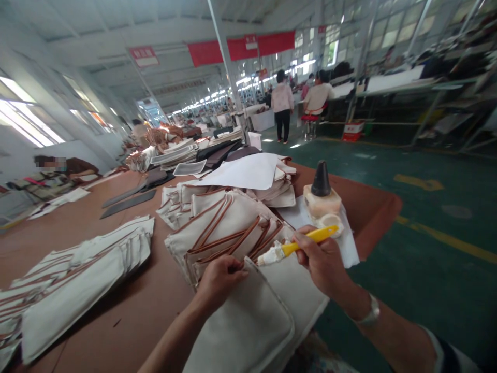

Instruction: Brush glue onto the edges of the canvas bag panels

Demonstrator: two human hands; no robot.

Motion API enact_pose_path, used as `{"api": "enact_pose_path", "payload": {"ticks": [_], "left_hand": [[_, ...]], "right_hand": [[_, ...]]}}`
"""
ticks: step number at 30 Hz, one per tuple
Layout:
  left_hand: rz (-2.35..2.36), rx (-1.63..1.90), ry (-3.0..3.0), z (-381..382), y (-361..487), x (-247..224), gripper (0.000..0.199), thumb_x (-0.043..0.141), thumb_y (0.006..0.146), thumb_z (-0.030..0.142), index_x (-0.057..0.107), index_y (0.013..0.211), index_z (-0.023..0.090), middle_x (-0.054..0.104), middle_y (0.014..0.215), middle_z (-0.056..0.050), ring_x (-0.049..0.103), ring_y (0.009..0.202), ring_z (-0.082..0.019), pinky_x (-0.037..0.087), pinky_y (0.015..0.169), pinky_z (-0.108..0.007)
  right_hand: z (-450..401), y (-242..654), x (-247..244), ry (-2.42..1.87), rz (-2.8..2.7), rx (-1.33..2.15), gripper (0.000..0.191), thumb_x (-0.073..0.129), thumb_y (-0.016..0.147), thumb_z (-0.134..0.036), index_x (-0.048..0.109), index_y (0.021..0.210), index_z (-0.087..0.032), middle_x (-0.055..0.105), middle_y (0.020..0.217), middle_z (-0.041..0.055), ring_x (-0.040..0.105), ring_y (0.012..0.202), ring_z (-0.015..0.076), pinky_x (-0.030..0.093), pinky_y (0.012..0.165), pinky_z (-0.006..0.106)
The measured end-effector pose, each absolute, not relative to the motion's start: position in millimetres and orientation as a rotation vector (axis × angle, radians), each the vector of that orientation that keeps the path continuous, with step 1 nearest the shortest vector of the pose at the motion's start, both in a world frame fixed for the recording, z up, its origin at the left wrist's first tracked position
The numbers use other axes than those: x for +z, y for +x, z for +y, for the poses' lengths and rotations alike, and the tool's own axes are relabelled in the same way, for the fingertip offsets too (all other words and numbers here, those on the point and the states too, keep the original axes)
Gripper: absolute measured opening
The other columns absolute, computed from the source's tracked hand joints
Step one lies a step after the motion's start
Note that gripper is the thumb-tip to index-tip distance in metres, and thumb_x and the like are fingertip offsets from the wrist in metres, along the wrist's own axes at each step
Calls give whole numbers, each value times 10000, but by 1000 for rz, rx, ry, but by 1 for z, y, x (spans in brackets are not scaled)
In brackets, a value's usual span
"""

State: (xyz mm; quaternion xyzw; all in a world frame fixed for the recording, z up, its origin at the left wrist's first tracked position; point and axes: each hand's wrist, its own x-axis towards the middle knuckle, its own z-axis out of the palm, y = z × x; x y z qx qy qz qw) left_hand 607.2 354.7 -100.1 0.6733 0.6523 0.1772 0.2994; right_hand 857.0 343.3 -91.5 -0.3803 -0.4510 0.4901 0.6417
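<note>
My right hand (320, 259) grips a brush by its yellow handle (316, 235). White paste coats the bristles (271, 254), which are close to the edge of a pale fabric piece. With fingers pinched, my left hand (221, 277) holds the top corner of that cream fabric piece (256, 305) near the brush tip. Behind it lies a heap of similar cream pieces (229, 217) with brown trim. Right of the heap stands a glue container (322, 199) with a black cone on top, and a small glue-covered dish in front of it, on a white sheet (351, 248).
Another stack of cream pieces (93, 274) lies at left on the brown table (155, 311). Dark strips (130, 203) and a white sheet (248, 171) lie farther back. The table's right edge borders a green floor (435, 248). Other people are in the background.
</note>
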Motion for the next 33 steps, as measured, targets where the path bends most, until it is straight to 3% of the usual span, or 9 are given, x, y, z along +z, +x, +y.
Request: {"api": "enact_pose_path", "payload": {"ticks": [4,9,16,18,23,29,33], "left_hand": [[1657,665,1559,338,615,-99,248,734,678,390,737,772,161,661,683,11,560,641,-146,389,581,-226],[1650,810,1553,325,618,-96,199,763,679,364,746,752,179,692,704,-4,615,693,-174,437,603,-237],[1583,934,2195,313,617,-96,80,735,834,269,738,771,219,717,762,-1,654,730,-165,443,707,-284],[1536,965,2538,307,618,-94,112,691,900,254,717,796,223,709,759,3,640,725,-158,406,734,-310],[1331,874,3151,291,618,-86,103,577,978,159,669,967,204,689,760,7,588,700,-151,358,763,-352],[1213,879,3345,284,618,-81,182,468,985,95,620,1068,152,672,761,-22,586,696,-167,362,764,-370],[1160,899,3381,282,619,-79,191,478,967,73,609,1094,129,686,786,-35,590,704,-175,368,772,-377]], "right_hand": [[347,838,-89,-909,-1347,948,305,559,977,-411,588,811,-157,502,538,-12,454,481,110,363,482,217],[351,836,-84,-949,-1491,651,243,522,1004,-350,612,870,-168,532,599,4,490,525,130,369,513,245],[342,846,-74,-880,-1661,582,231,500,1019,-290,600,852,-165,595,704,23,550,640,133,413,638,255],[343,849,-70,-917,-1602,555,202,515,1019,-297,611,900,-166,576,670,8,532,607,126,399,599,245],[341,855,-57,-881,-1476,853,238,541,1015,-363,595,891,-168,517,585,-28,476,510,106,373,499,220],[324,868,-33,-765,-1856,963,260,521,985,-288,552,759,-163,483,612,-20,433,531,91,360,506,210],[317,868,-26,-834,-1789,866,229,522,1001,-304,602,834,-170,483,583,-25,436,506,96,352,489,215]]}}
